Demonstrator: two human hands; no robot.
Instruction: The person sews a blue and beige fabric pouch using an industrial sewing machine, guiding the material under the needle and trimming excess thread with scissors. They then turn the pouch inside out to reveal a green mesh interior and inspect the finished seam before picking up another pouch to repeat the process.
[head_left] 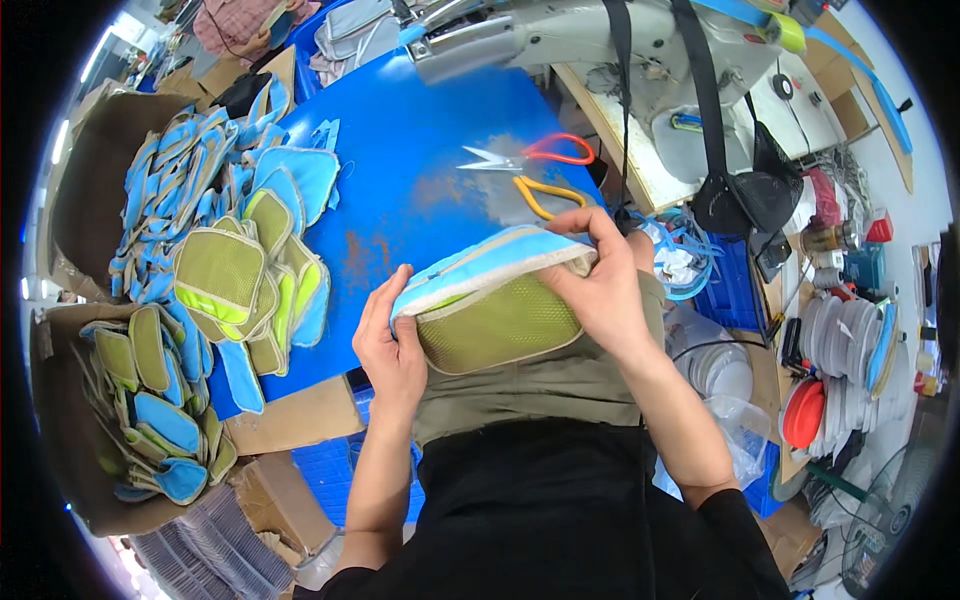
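Green mesh pouch [500,330] gripped at both ends

A blue tabletop [410,130] spreads across the upper middle of the frame, stained brown and grey in places. A pale machine [560,35] crosses its top edge, cut off by the frame. At left, a pile of similar pouches [222,272] lies on the tabletop, some partly covering others.

The held pouch is at the center of the frame, above the person's lap. Its near panel is olive-green mesh, bordered by beige binding; the upper side is light blue, with a thin bright-green strip showing toward the left. The left hand [388,345] grips its left end, thumb in front; the right hand [608,290] pinches the right end, thumb on the near side. Some fingertips are hidden behind the pouch, as is its underside.

Beyond it lie scissors [492,160] with a red handle, blades parted. Whether the yellow loop [545,195] beside them belongs to the same tool is hard to tell.
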